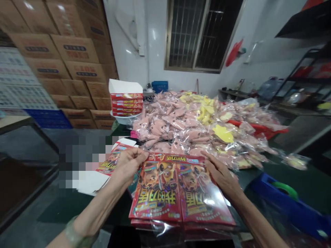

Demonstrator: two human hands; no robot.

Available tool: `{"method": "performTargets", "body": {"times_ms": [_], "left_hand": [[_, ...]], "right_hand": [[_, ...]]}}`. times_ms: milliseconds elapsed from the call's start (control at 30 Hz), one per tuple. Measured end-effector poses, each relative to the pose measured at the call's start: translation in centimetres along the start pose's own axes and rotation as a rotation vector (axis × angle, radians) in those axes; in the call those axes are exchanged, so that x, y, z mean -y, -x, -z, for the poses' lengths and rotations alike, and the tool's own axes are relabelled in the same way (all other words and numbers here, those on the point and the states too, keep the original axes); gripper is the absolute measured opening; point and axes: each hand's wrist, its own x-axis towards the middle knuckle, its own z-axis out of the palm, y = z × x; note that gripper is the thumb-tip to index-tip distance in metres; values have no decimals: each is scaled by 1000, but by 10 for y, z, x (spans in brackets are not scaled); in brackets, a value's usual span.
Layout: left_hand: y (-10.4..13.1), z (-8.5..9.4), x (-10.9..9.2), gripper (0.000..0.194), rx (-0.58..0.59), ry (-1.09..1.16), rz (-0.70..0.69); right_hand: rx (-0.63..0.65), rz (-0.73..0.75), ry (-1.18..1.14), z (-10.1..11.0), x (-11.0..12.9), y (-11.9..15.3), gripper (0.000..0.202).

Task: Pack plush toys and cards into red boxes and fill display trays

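Note:
In front of me is a red printed display box [181, 158] with two side-by-side stacks of shiny red packets, a left stack [157, 196] and a right stack [203, 196], bearing cartoon figures and yellow lettering. Clear plastic glints along its near end. My left hand [130, 165] pinches the box at its far left corner, thumb and forefinger together. At the far right corner, my right hand [222, 174] grips the edge, its fingertips partly hidden. Left of the box lie flat printed cartons [111, 160] with white flaps.
Pink and yellow plush pieces in clear bags [178, 127] are heaped behind the box. A white open carton [125, 88] of red packets stands on a pale basin [124, 119]. To the right are a blue container [281, 199] and a red tray [269, 129]. Brown cartons [77, 51] are stacked left.

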Motion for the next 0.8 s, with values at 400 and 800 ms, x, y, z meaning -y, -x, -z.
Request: {"method": "performTargets", "body": {"times_ms": [400,800], "left_hand": [[-4,2,1,22,5,-48,16],[3,2,-1,23,11,-79,-98]], "right_hand": [[33,-108,-187,-4,1,-15,24],[54,-276,-423,-14,-9,-25,36]]}}
